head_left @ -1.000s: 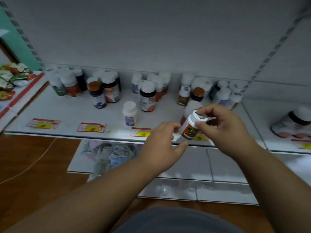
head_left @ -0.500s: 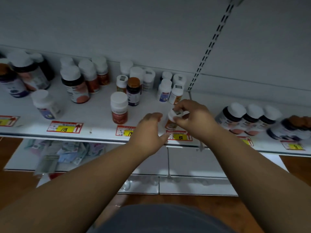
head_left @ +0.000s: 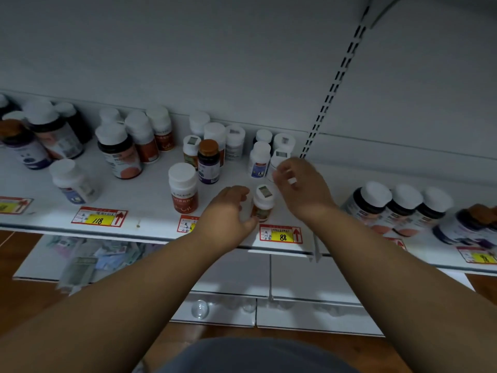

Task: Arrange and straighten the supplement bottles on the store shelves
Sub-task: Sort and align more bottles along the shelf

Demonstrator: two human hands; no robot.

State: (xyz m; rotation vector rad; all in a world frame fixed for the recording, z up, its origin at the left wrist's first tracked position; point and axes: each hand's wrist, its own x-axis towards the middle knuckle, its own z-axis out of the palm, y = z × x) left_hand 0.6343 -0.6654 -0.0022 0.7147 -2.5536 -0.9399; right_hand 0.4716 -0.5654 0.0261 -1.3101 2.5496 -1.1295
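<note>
A small white-capped supplement bottle [head_left: 264,202] with an orange-green label stands upright near the front of the white shelf [head_left: 150,195], above the "88" price tag [head_left: 281,234]. My left hand [head_left: 228,214] curls round its left side, thumb low and fingers by the cap. My right hand [head_left: 302,184] hovers just right of and behind it, blurred, with fingers loosely bent and nothing in them. It partly hides a white-capped bottle [head_left: 279,157] at the back. Several more bottles stand in loose groups along the shelf, among them an orange-labelled bottle [head_left: 183,187].
Dark bottles with white caps [head_left: 387,205] lie tilted on the neighbouring shelf to the right. A slotted upright [head_left: 332,90] divides the two bays. Below are a lower shelf with paper packets [head_left: 88,259] and white drawers [head_left: 242,275]. Price tags line the front edge.
My right hand has set the small bottle down on the shelf and let go, lifting away to the back right. My left hand has closed in round the bottle.
</note>
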